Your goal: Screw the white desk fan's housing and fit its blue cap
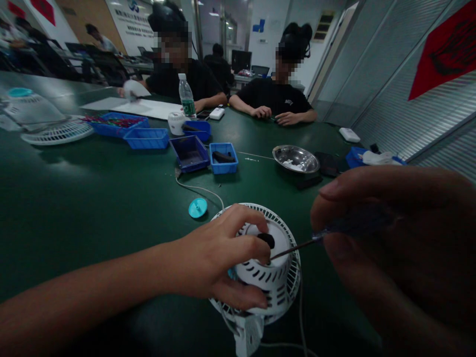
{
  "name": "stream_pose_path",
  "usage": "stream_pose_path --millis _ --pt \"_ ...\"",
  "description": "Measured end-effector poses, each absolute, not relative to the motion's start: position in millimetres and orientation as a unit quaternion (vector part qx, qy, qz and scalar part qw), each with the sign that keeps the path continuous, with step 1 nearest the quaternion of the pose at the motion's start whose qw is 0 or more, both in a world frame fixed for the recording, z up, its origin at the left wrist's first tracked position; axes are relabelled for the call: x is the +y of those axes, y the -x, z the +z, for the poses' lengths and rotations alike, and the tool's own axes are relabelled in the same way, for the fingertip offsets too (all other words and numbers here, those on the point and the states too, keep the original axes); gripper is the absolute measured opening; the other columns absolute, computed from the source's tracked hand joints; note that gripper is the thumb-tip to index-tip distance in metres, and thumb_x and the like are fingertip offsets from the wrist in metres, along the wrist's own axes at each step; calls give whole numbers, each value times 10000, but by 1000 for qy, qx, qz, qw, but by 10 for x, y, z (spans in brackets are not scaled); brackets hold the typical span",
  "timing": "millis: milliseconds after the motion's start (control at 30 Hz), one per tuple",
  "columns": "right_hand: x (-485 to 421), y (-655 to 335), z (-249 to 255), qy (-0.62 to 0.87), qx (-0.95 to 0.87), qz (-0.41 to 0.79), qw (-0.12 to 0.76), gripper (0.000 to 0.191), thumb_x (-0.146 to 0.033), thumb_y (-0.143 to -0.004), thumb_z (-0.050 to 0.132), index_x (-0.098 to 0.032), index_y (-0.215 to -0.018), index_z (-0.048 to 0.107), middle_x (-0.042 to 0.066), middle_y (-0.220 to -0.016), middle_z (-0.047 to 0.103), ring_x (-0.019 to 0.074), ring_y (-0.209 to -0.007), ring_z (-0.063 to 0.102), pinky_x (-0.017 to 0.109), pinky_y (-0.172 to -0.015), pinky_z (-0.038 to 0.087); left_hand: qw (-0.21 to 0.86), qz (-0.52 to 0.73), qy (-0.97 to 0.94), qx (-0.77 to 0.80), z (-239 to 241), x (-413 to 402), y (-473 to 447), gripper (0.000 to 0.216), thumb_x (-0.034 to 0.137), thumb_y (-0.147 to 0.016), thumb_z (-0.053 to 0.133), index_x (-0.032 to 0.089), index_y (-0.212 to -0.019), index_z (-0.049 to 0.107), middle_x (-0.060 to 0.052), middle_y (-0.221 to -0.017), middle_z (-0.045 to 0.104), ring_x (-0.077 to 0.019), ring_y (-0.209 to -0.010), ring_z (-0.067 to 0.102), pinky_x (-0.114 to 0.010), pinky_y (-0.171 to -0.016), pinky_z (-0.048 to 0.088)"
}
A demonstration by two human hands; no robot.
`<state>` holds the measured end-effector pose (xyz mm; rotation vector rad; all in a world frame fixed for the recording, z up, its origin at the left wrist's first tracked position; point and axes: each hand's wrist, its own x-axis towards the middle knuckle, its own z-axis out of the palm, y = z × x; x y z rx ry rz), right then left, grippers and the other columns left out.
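Fan motor housing [273, 277] is white, slotted, cylindrical.

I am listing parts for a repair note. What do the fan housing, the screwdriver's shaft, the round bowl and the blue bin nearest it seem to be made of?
Fan housing: likely moulded plastic, matt white, with slotted vents.
Screwdriver: shaft probably metal, thin, dull grey.
Round bowl: looks like steel, shiny with bright reflections.
Blue bin: apparently plastic, even blue, thin straight walls.
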<state>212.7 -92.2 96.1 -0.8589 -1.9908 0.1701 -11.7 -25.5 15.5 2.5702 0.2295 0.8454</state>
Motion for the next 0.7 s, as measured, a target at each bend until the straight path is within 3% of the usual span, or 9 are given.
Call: stream_pose_path --millis 100,167,367,533,700 --pt "-896 -2131 970 337 -816 63 466 641 60 -780 671 -433 -1178 569 -75 -982 668 134 -721 653 220 -513 512 207 303 -926 86 161 -253 126 399 545 -945 692 249 -1116 484 -95 -1258 491 -278 -1187 556 -417 -974 542" --pt "-882 -2128 959 325 -820 62 467 534 -16 -856 689 -427 -1174 571 -61 -1011 666 136 -700 633 233 -487 506 205 304 -926 86 159 -252 131 407 540 -940 702 247 -1129 492 -101 -1269 496 -280 -1188 559 -423 -979 541" --pt "-936 -2139 942 359 -811 61 458 574 19 -838 619 -402 -1223 556 -38 -1035 678 179 -825 661 279 -637 544 208 304 -926 82 148 -253 130 380 538 -947 695 240 -1082 501 -102 -1255 491 -284 -1187 559 -420 -965 548" --pt "-915 -2174 910 374 -804 62 458 423 -210 -916 705 -399 -1253 532 -31 -969 653 168 -703 634 285 -456 474 208 300 -928 79 157 -250 125 381 546 -955 678 253 -1109 488 -100 -1268 464 -293 -1188 549 -450 -982 543" --pt "-937 -2188 909 384 -795 66 465 573 -37 -820 655 -425 -1233 564 -39 -991 673 193 -760 649 307 -548 525 214 301 -926 80 145 -247 122 382 549 -955 676 256 -1095 474 -94 -1261 459 -293 -1186 547 -443 -964 551"
